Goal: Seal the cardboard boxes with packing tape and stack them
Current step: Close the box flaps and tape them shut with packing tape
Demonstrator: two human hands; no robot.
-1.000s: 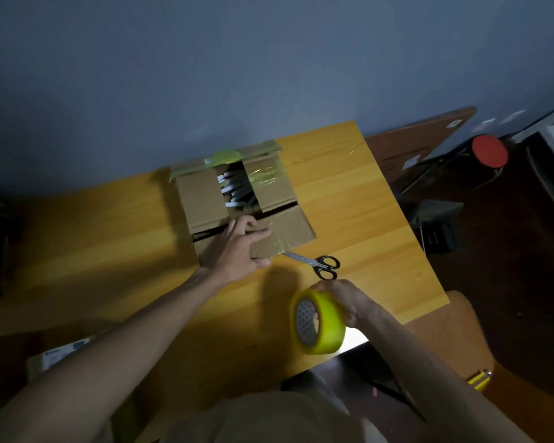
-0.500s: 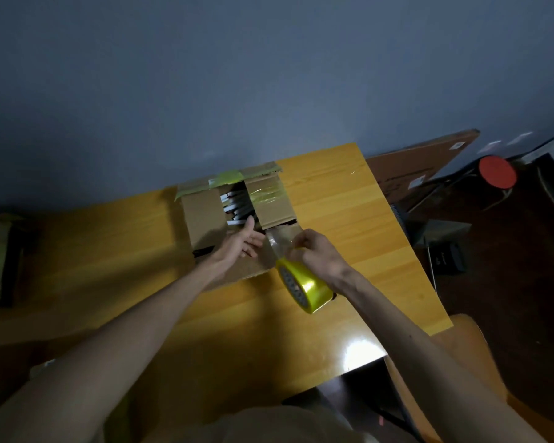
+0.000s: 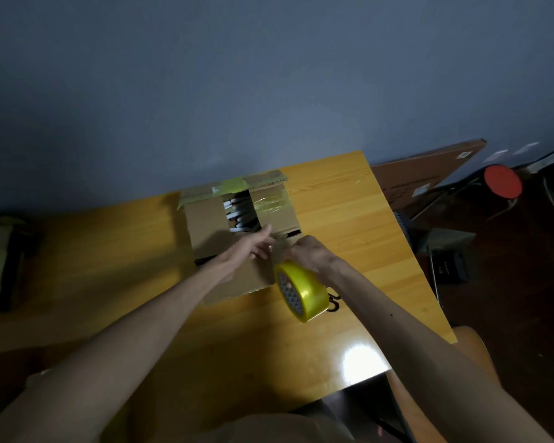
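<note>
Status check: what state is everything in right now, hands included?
Box: on the table, unsealed, middle gap shows the contents.
Roll: off the table, partly unwound toward the box.
Left hand: fingers straight, on the box top.
Right hand: grips the roll.
Scissors: on the table, mostly hidden behind the roll.

Head view: above, facing down-forward over table, close.
</note>
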